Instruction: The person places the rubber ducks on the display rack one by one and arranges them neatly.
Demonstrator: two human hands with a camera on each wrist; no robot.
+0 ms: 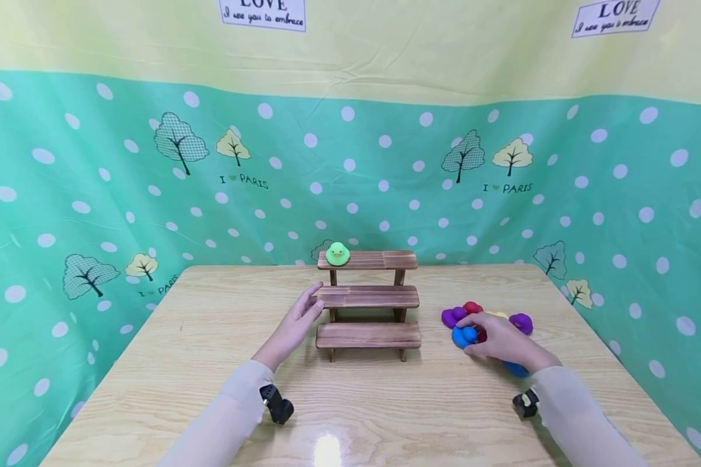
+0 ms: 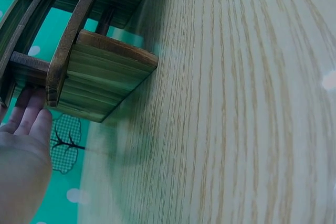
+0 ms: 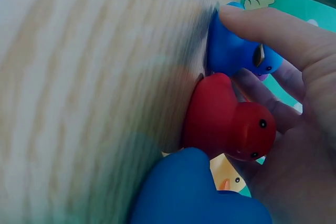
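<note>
A three-tier wooden stand (image 1: 368,334) stands near the middle of the table, with a green rubber duck (image 1: 337,254) on the left of its top tier. My left hand (image 1: 295,321) is at the left end of the middle tier, fingers extended; the left wrist view shows its fingertips (image 2: 39,114) beside the stand's end. On the right, my right hand (image 1: 499,337) grips a blue rubber duck (image 3: 231,48), thumb on one side and fingers on the other. A red duck (image 3: 210,114) sits beside it under the palm, with another blue duck (image 3: 178,192) nearer the wrist.
Around the right hand lie purple ducks (image 1: 521,323), another red duck (image 1: 473,309) and a yellow duck (image 3: 227,174), partly hidden. A patterned green curtain (image 1: 257,194) hangs behind the wooden table (image 1: 222,337).
</note>
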